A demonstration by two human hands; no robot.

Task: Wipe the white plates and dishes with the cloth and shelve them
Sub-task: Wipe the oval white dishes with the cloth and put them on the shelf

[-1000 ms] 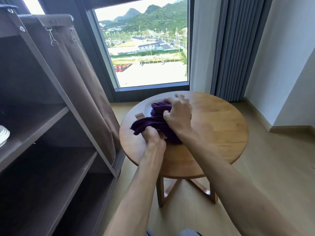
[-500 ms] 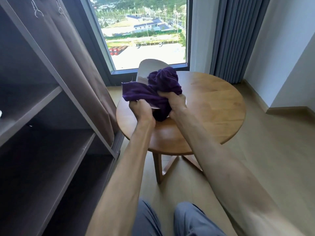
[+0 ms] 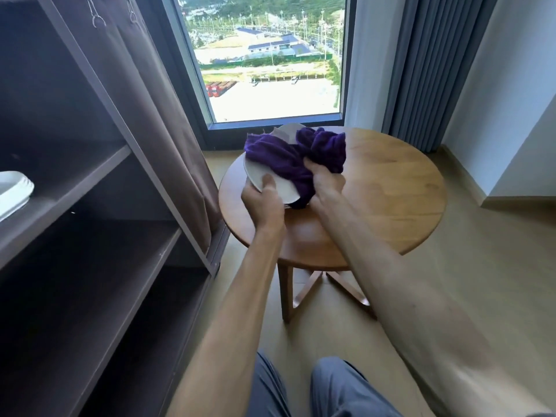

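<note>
White plate [image 3: 272, 183] tilts above the table [image 3: 391, 188], pinched at its rim by the left hand [image 3: 262, 203]; right hand [image 3: 326, 183] bunches the purple cloth [image 3: 288, 159]; hard rubbing could lever it loose.

round wooden table [image 3: 376, 188] sits by the window on crossed legs, standing on a light wood floor [image 3: 469, 284]. to the left there's a dark brown shelf unit [image 3: 99, 224], and a stack of white dishes [image 3: 13, 191] sits on one of its upper shelves.
</note>
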